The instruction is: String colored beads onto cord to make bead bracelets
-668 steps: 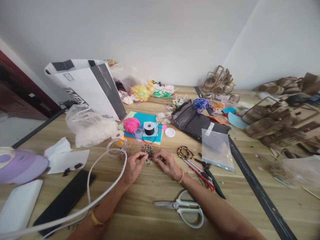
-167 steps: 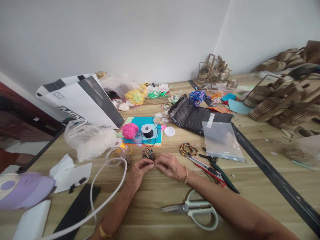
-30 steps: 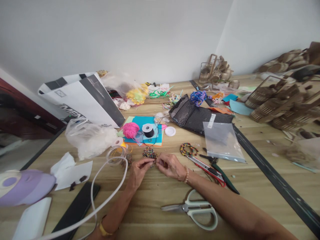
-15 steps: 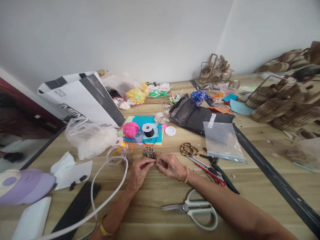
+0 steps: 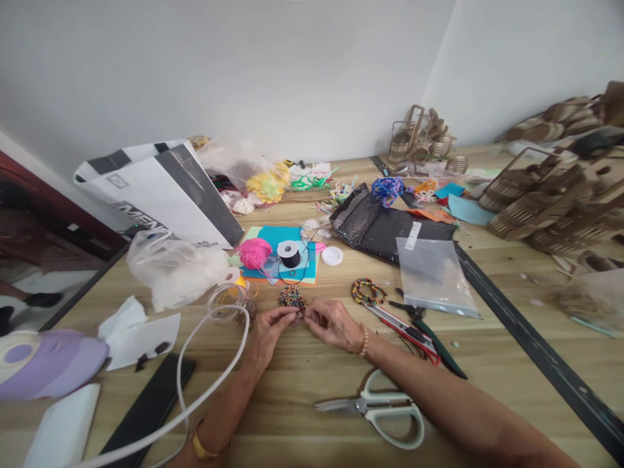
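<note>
Just in front of a small pile of multicoloured beads (image 5: 291, 297), my two hands meet with bent fingers. My left hand (image 5: 270, 328) pinches with thumb and forefinger; what sits between the tips is too small to make out. Close by on the right, my right hand (image 5: 334, 324) is also closed in a pinch, its fingertips by the beads and their contents hidden. Thin black cord runs from a spool (image 5: 290, 255) behind the pile down towards the beads. A finished-looking beaded loop (image 5: 368, 292) lies to the right of my right hand.
White-handled scissors (image 5: 373, 406) lie below my right forearm. A red utility knife (image 5: 407, 331) and green-handled pliers (image 5: 441, 344) are to its right. A white cable (image 5: 229, 370) loops over my left forearm's side. Pink yarn (image 5: 255, 253), a black bubble mailer (image 5: 380, 224) and wooden baskets (image 5: 541, 195) stand farther back.
My left fingertips have drawn slightly left, so a small gap shows between the hands. My right hand has hardly moved. At the far left, a person's leg and foot have shifted.
</note>
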`<control>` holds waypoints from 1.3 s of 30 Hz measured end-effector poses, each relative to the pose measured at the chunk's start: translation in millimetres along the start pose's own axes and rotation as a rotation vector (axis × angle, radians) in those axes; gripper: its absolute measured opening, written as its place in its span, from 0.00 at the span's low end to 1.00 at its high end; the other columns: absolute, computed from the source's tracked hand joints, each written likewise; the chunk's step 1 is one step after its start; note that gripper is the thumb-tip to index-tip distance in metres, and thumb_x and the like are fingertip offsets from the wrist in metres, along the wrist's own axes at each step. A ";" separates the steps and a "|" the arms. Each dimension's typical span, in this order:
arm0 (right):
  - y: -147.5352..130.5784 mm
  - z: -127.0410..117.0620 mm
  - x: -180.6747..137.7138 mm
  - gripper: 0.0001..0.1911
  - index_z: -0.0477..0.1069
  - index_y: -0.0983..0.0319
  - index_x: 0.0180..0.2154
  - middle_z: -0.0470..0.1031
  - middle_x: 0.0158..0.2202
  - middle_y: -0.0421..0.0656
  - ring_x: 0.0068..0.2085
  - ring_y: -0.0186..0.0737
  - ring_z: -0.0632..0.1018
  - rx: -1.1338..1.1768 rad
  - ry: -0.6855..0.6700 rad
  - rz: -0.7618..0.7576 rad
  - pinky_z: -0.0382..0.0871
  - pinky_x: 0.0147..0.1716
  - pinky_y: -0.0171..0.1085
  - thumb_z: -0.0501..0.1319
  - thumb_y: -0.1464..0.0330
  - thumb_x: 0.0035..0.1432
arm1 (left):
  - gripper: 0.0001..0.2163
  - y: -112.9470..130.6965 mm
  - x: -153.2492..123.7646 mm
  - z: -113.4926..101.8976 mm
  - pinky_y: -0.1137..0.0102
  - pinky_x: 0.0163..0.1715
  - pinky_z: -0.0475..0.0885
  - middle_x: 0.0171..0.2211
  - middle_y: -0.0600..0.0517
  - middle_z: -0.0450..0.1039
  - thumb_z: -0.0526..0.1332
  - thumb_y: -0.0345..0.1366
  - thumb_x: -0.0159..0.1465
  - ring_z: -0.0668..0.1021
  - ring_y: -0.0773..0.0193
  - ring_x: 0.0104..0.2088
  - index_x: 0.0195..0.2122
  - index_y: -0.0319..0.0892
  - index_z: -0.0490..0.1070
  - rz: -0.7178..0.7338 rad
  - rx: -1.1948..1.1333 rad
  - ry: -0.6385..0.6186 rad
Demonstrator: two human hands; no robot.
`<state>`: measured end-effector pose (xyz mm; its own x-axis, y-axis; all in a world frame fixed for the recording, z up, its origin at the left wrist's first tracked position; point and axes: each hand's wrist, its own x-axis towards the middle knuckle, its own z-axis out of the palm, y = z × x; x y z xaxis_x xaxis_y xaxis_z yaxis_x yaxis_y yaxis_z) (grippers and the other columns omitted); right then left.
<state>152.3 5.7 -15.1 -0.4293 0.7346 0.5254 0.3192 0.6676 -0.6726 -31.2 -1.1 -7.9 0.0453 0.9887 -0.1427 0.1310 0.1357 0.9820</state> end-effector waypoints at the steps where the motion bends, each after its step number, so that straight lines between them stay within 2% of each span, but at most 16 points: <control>1: 0.1 -0.1 -0.1 0.04 0.66 0.62 0.29 0.67 0.22 0.38 0.22 0.30 0.66 0.000 0.000 0.000 0.58 0.22 0.29 0.55 0.73 0.55 | 0.10 -1.4 0.4 -0.3 0.66 0.38 0.75 0.30 0.49 0.81 0.66 0.37 0.51 0.81 0.59 0.31 0.34 0.40 0.80 -0.012 -0.021 -0.001; 6: 0.0 -0.8 -0.2 0.04 0.66 0.62 0.29 0.66 0.23 0.38 0.23 0.30 0.66 0.005 0.005 -0.008 0.58 0.23 0.29 0.55 0.74 0.55 | 0.09 -6.0 2.6 0.4 0.69 0.35 0.74 0.27 0.50 0.81 0.69 0.35 0.47 0.80 0.63 0.28 0.30 0.39 0.80 -0.065 -0.177 0.025; 13: 0.5 -1.3 -0.2 0.03 0.66 0.63 0.29 0.66 0.23 0.38 0.23 0.30 0.65 0.038 0.014 0.003 0.58 0.23 0.29 0.55 0.73 0.55 | 0.10 3.2 2.3 5.2 0.74 0.28 0.71 0.21 0.52 0.79 0.74 0.32 0.38 0.76 0.68 0.23 0.22 0.39 0.79 -0.158 -0.392 0.043; 26: 0.3 -3.2 0.6 0.03 0.67 0.64 0.30 0.66 0.23 0.38 0.23 0.30 0.65 0.094 -0.028 0.044 0.59 0.23 0.28 0.56 0.73 0.56 | 0.10 5.1 1.3 4.5 0.75 0.28 0.68 0.20 0.53 0.77 0.74 0.32 0.37 0.74 0.70 0.22 0.23 0.39 0.79 -0.184 -0.371 0.016; 39: -0.8 -3.9 1.1 0.04 0.67 0.63 0.30 0.67 0.24 0.39 0.24 0.30 0.66 0.076 -0.055 0.045 0.59 0.24 0.29 0.55 0.72 0.57 | 0.08 -10.7 4.0 -0.6 0.73 0.31 0.67 0.23 0.53 0.78 0.72 0.34 0.43 0.74 0.68 0.25 0.25 0.41 0.80 -0.128 -0.277 -0.041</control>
<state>154.9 6.4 -12.0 -0.4625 0.7544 0.4658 0.2754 0.6216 -0.7333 -32.9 1.4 -18.9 0.0865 0.9598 -0.2670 -0.1361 0.2769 0.9512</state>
